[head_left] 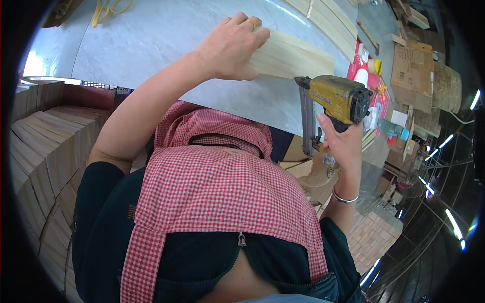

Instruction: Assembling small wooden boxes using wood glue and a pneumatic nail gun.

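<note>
My left hand [231, 48], a ring on one finger, is closed over the left end of a pale wooden board [298, 54] lying on the grey table. Its fingers reach across the far edge and the thumb lies along the near edge. My right hand [346, 144] is wrapped round the grip of a yellow and black nail gun [333, 98]. The gun's nose is beside the board's near right edge; whether they touch I cannot tell. Its long dark magazine [306, 118] points down toward me.
Marble-patterned tabletop [136, 45] under the board; yellow straps [108, 10] at its far left. More pale boards [331, 20] lie at the far right. Right of the gun are a red sheet [381, 88], a bottle [394, 130] and a cardboard box [411, 76]. Wood stacks [55, 136] stand left.
</note>
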`<action>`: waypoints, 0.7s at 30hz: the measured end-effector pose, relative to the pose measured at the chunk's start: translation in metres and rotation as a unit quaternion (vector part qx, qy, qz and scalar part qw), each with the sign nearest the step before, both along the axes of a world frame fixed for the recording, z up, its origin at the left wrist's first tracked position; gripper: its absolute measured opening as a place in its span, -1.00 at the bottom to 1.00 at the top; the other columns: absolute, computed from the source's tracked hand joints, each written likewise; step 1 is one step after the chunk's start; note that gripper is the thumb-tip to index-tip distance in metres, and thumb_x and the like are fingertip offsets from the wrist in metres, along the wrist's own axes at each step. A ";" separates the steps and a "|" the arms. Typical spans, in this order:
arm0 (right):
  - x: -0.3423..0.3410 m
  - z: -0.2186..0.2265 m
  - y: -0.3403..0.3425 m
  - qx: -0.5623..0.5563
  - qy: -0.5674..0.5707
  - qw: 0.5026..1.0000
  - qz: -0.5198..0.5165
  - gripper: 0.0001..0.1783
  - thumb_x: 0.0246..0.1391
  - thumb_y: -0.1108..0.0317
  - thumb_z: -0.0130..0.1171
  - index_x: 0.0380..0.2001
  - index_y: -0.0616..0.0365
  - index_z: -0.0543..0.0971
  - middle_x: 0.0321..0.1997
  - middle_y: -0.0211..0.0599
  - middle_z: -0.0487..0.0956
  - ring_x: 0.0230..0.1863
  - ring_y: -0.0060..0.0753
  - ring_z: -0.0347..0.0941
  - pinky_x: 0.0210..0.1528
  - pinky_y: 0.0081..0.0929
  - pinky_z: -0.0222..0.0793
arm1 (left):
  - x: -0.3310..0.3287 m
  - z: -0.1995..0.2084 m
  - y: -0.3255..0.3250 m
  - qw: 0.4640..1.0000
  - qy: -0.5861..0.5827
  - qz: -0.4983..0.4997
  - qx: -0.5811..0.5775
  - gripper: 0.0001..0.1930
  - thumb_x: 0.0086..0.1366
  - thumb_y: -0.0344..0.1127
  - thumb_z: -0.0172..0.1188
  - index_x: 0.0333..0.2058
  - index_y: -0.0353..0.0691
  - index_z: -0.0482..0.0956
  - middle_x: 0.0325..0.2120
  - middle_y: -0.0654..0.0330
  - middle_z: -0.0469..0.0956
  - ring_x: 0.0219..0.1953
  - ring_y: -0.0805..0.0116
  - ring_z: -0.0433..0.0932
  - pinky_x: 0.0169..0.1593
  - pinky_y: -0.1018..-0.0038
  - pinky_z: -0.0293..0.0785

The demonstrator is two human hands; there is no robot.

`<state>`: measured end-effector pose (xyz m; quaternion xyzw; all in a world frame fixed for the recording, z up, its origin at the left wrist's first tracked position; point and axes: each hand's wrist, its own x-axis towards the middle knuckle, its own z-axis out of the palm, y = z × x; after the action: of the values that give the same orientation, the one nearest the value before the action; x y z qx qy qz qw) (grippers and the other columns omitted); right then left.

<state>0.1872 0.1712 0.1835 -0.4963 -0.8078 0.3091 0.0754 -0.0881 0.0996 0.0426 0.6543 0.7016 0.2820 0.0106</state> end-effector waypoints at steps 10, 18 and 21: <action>-0.036 0.005 -0.043 -0.069 0.060 0.996 -0.024 -0.65 0.05 0.41 0.44 -0.11 0.36 0.64 -0.23 -0.18 0.75 -0.27 -0.32 0.68 -0.25 -0.49 0.55 | -0.028 -0.021 -0.037 0.962 -0.258 -0.087 -0.007 -0.34 -0.22 -0.36 0.51 -0.11 -0.09 0.33 0.30 0.08 0.26 0.15 0.01 0.45 0.16 0.15 0.51; -0.062 0.001 -0.057 -0.087 0.026 0.996 0.010 -0.67 0.06 0.41 0.43 -0.12 0.34 0.65 -0.20 -0.17 0.74 -0.24 -0.35 0.68 -0.25 -0.50 0.55 | -0.027 -0.027 -0.035 0.964 -0.254 -0.083 0.017 -0.29 -0.23 -0.35 0.48 -0.06 -0.09 0.30 0.26 0.08 0.31 0.06 0.01 0.51 0.11 0.18 0.56; -0.066 0.001 -0.060 -0.086 0.013 0.996 0.007 -0.67 0.07 0.41 0.43 -0.12 0.34 0.65 -0.19 -0.17 0.74 -0.24 -0.35 0.68 -0.24 -0.50 0.55 | -0.026 -0.030 -0.034 0.964 -0.251 -0.080 0.038 -0.28 -0.23 -0.34 0.48 -0.04 -0.09 0.29 0.26 0.08 0.32 0.04 0.01 0.52 0.10 0.19 0.57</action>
<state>0.1207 0.1108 0.1844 -0.4910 -0.7807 0.3843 0.0409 -0.1138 0.0654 0.0127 0.6165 0.6104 0.4619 0.1842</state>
